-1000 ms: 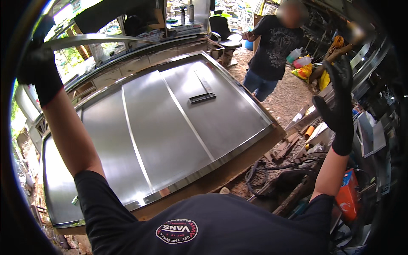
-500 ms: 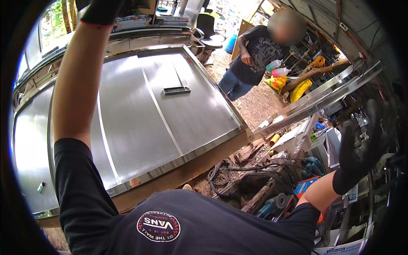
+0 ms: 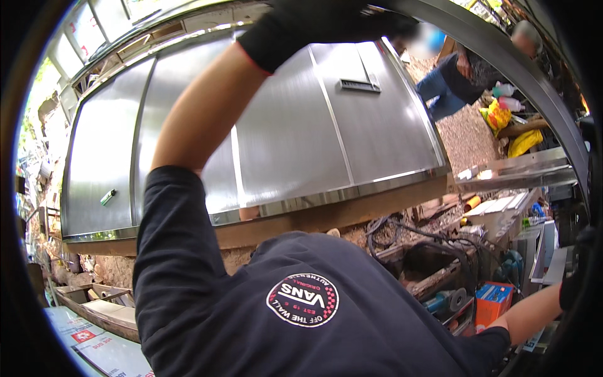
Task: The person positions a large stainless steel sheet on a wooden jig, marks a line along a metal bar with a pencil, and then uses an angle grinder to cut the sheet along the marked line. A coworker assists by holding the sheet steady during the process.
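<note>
My left hand (image 3: 326, 26), in a black glove, is raised at the top of the view and closed around a long dark grey metal bar (image 3: 534, 75). From there the bar sweeps, bent by the lens, down to the right rim. At that rim my right hand (image 3: 586, 251), also gloved in black, is mostly lost in shadow, its fingers hidden. Beneath my left arm lies a large brushed metal panel (image 3: 282, 132) with a shiny raised border. A black rectangular handle-like piece (image 3: 360, 85) rests on it, and a small green and white marker-like object (image 3: 108, 196) lies toward its left end.
Beyond the panel stands a person (image 3: 465, 75) in dark shirt and jeans. Shiny metal lengths (image 3: 521, 173) jut out at right. Below them are cables (image 3: 433, 239), an angle grinder (image 3: 446, 303) and an orange and blue box (image 3: 493, 305). A printed sheet (image 3: 94, 342) lies lower left.
The view has swung, so the panel sits farther right. My left hand has come rightward onto the bar, which now shows overhead. My right hand, earlier in plain sight, has slipped into the dark rim.
</note>
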`<control>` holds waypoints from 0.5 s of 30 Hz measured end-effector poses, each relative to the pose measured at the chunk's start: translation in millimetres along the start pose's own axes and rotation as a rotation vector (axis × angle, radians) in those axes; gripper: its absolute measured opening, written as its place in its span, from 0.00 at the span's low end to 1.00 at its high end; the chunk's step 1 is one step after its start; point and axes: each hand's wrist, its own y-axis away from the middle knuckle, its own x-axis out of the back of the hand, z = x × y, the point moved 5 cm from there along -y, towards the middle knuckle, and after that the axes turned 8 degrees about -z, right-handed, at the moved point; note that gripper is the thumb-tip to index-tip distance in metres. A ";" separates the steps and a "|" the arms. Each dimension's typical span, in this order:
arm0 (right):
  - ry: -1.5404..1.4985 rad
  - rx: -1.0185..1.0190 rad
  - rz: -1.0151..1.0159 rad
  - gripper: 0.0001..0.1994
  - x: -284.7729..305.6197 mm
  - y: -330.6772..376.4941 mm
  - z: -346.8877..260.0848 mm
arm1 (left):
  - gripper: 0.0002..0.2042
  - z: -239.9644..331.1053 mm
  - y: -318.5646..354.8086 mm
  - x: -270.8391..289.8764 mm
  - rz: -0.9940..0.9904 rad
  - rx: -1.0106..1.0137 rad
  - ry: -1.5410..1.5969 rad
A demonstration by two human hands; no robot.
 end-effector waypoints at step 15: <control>-0.142 0.157 -0.620 0.28 -365.9 51.8 5.7 | 0.14 -0.9 205.8 89.4 -0.735 0.059 0.016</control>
